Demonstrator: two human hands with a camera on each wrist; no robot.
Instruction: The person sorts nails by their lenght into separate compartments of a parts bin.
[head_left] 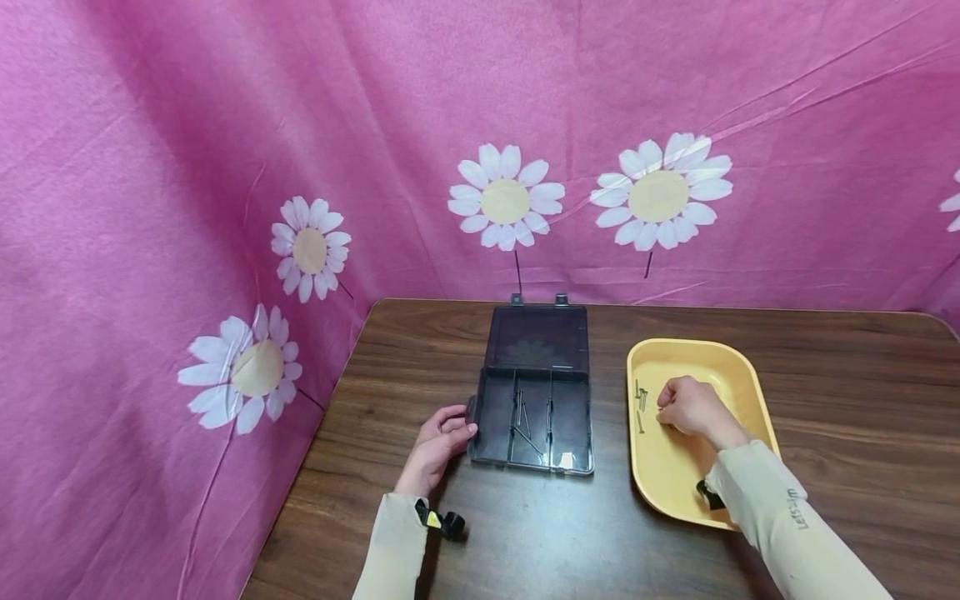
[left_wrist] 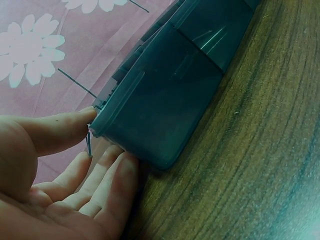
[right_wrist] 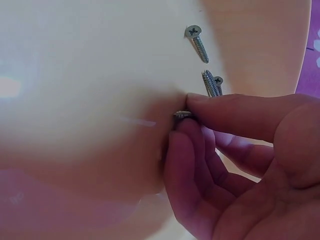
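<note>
A dark translucent compartment box (head_left: pixel 495 425) lies with its lid (head_left: pixel 537 337) folded back. My left hand (head_left: pixel 433 450) grips its left edge, the thumb on top and the fingers below, as the left wrist view shows (left_wrist: pixel 65 185). Several long screws (head_left: pixel 522 412) lie in the middle compartment. Inside a yellow tray (head_left: pixel 667 479), my right hand (head_left: pixel 697 408) pinches a screw (right_wrist: pixel 182 114) between thumb and fingers, most of it hidden by them. Beside the fingertips, several silver cross-head screws (right_wrist: pixel 198 45) rest on the tray floor.
Both containers stand on a dark wood table (head_left: pixel 555 533), the tray to the right of the box with a gap between. A pink daisy-print cloth (head_left: pixel 405 208) hangs behind the table and along its left side. A black wrist camera (head_left: pixel 450 524) sits by the left sleeve.
</note>
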